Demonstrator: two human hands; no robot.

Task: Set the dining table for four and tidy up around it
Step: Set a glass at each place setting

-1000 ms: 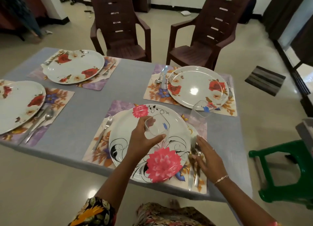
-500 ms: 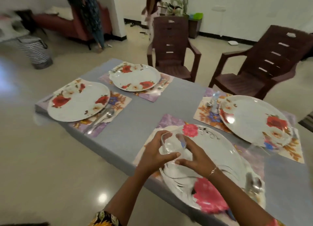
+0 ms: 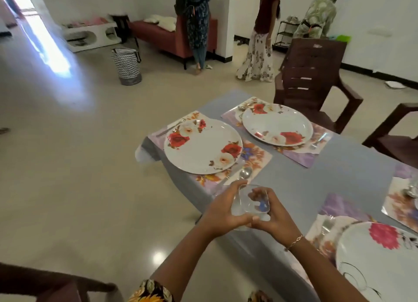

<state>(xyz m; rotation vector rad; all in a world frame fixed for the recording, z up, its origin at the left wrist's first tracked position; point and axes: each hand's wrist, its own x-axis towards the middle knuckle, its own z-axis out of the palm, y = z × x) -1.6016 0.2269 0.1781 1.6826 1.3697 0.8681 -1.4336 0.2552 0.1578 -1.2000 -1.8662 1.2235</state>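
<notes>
As the person stood at the near edge of the desk (image 3: 339,166), the glass (image 3: 250,205) sat cupped between both hands. The left hand (image 3: 218,213) and right hand (image 3: 274,220) each had fingers (image 3: 228,194) curled round its sides, so neither was nearer. It was held roughly upright, mouth tipped slightly to the far side. The spoon (image 3: 245,172) lay just past the glass, with the plate (image 3: 199,148) farther off to the left. I judged the coming move short: forward and down onto the mat (image 3: 260,157) beside that spoon.
</notes>
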